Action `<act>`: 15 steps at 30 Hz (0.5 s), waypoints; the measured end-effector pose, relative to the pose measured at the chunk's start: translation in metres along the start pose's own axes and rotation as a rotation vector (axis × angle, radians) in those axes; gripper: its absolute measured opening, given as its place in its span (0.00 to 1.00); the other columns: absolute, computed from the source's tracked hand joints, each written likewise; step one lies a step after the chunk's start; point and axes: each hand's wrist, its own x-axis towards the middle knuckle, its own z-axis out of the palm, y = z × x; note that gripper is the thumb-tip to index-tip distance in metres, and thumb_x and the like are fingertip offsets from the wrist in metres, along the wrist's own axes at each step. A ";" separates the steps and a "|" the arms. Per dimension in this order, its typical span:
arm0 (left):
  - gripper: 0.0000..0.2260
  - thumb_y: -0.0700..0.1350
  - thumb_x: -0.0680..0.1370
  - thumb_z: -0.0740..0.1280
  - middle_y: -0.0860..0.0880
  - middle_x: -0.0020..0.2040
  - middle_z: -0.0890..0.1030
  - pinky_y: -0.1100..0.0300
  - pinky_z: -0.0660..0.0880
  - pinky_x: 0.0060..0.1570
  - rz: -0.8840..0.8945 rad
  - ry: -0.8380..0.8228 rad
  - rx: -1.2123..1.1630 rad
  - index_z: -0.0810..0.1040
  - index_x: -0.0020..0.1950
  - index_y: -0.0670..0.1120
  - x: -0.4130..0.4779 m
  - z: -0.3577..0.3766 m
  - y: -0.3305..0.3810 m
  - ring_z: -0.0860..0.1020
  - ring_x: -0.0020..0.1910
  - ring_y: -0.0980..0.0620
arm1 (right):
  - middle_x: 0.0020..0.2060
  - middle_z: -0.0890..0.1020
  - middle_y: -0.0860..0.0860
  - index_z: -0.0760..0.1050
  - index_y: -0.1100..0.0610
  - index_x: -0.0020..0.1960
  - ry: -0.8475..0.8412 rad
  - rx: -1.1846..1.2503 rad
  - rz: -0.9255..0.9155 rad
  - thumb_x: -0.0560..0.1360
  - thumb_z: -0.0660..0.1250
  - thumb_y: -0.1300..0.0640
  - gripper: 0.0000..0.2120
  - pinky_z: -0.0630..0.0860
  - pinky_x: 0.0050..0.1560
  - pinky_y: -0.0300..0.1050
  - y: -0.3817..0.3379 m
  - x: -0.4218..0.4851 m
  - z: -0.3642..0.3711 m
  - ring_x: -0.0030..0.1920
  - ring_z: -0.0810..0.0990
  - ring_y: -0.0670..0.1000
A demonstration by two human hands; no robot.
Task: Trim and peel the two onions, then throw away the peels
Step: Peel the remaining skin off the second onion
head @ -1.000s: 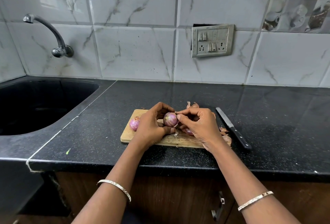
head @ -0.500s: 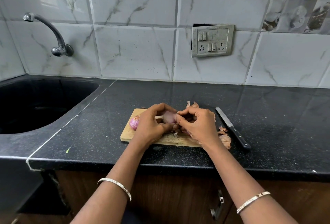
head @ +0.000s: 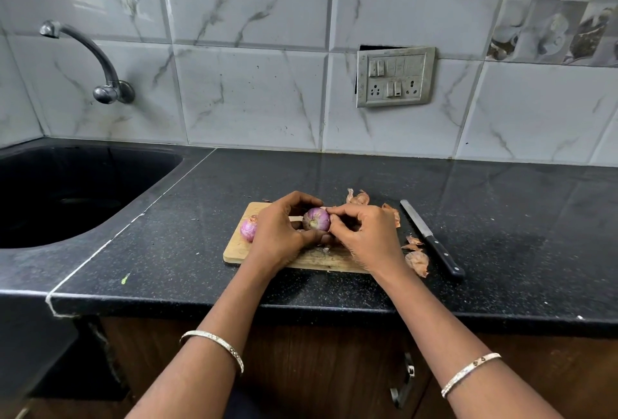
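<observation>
A black counter (head: 501, 218) bears a wooden board (head: 235, 249). Over the board the left hand (head: 279, 234) grips an onion (head: 316, 218), and the right hand (head: 364, 234) pinches its far edge. A second onion (head: 248, 229) lies on the board's left end, and peels (head: 416, 259) lie to the right.

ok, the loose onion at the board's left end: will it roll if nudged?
Likely rolls: the loose onion looks round and lies free on the flat cutting board. Its purple surface looks smooth, so maybe slippery. Probably firm and light, like the held onion the left hand grips.
</observation>
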 end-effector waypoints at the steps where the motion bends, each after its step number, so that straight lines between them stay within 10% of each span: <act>1: 0.24 0.41 0.62 0.85 0.52 0.51 0.85 0.56 0.83 0.53 0.002 0.001 0.008 0.82 0.55 0.47 0.000 0.000 0.001 0.83 0.54 0.56 | 0.39 0.88 0.47 0.88 0.55 0.49 -0.002 -0.003 0.006 0.73 0.74 0.62 0.07 0.71 0.40 0.24 0.000 0.000 0.000 0.40 0.82 0.39; 8: 0.24 0.42 0.62 0.85 0.53 0.51 0.84 0.61 0.82 0.47 0.022 0.036 0.067 0.80 0.53 0.48 -0.002 0.000 0.003 0.82 0.51 0.57 | 0.37 0.85 0.44 0.86 0.55 0.47 0.018 -0.004 0.044 0.73 0.71 0.62 0.07 0.81 0.42 0.39 -0.003 -0.001 -0.002 0.38 0.83 0.42; 15: 0.19 0.39 0.67 0.81 0.51 0.49 0.83 0.50 0.84 0.47 0.023 0.059 0.050 0.77 0.53 0.46 -0.001 0.001 -0.001 0.83 0.50 0.50 | 0.40 0.85 0.44 0.85 0.54 0.48 -0.030 0.001 -0.037 0.72 0.77 0.52 0.08 0.78 0.42 0.33 -0.007 -0.002 -0.003 0.41 0.83 0.40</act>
